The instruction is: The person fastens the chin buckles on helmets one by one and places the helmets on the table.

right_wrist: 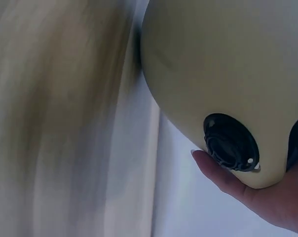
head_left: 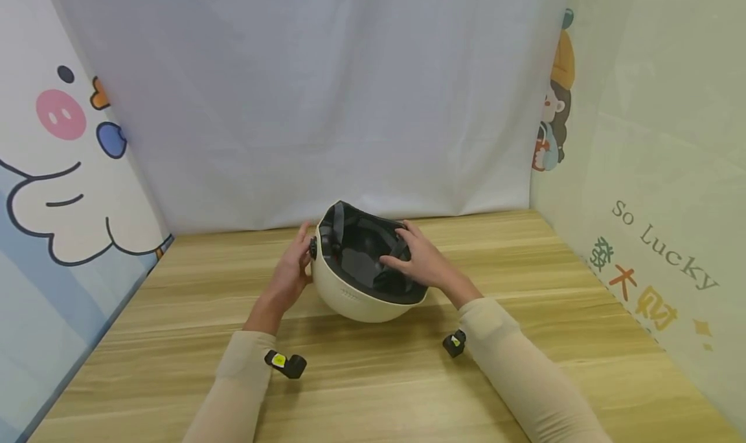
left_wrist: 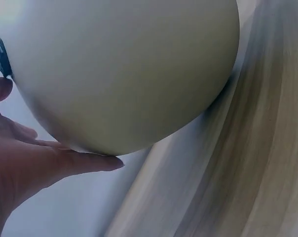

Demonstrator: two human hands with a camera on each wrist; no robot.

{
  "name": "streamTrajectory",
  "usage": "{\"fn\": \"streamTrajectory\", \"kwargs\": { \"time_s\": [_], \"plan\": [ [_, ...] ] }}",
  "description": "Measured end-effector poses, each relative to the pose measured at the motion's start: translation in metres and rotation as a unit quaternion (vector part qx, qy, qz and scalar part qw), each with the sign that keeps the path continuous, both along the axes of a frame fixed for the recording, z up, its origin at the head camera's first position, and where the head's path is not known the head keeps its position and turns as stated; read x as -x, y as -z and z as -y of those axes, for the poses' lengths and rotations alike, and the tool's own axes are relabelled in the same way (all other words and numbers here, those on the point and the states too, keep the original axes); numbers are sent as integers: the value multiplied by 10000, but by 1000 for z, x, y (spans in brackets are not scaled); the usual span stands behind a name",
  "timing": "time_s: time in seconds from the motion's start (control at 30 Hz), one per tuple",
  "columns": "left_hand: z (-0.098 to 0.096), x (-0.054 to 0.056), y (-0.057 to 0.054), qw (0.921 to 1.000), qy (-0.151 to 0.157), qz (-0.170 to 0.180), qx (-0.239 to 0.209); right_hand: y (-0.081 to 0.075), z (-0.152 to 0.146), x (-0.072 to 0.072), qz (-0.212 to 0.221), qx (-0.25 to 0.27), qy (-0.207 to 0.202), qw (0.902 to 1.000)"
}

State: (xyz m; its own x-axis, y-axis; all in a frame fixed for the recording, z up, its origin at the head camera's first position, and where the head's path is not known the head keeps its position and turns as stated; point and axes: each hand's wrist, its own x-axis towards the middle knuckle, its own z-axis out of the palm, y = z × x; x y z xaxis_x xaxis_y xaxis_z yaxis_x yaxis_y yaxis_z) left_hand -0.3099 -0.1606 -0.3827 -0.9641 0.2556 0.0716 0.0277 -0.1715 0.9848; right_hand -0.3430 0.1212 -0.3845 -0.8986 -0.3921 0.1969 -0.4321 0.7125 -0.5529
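A cream helmet (head_left: 355, 304) lies upturned and tilted on the wooden table, its opening and dark padded lining (head_left: 361, 265) facing up toward me. Against the outer left side of the shell, near a black round knob (head_left: 313, 247), rests my left hand (head_left: 287, 271); the left wrist view shows a straight finger (left_wrist: 92, 163) lying along the shell. My right hand (head_left: 424, 260) grips the right rim, thumb over the inside and fingers outside. Close to the right-side knob (right_wrist: 231, 143), a fingertip touches the shell in the right wrist view. Grey straps (head_left: 339, 223) sit inside the helmet.
The wood-grain table (head_left: 373, 391) runs back to a white curtain (head_left: 326, 106). Printed cartoon panels stand at the left (head_left: 87, 190) and right (head_left: 647, 171) edges. Small black wrist cameras (head_left: 285, 363) jut inward from both sleeves.
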Motion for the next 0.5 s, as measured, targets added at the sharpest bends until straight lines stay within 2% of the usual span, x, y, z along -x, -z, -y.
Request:
{"fn": "streamTrajectory", "kwargs": {
  "time_s": [0.1,0.17,0.27,0.4,0.5],
  "plan": [
    [-2,2,5,9994,73,184,269,4,1,-1,16,157,-54,9999],
    [-3,3,8,9982,229,281,478,7,1,-2,48,248,-105,9996],
    [-3,4,11,9966,346,309,682,10,2,-3,108,414,-199,9989],
    [-3,5,11,9972,222,262,662,11,1,-5,170,595,-343,9975],
    [0,5,10,9981,81,375,479,12,0,-4,195,638,-505,9965]
  ]
}}
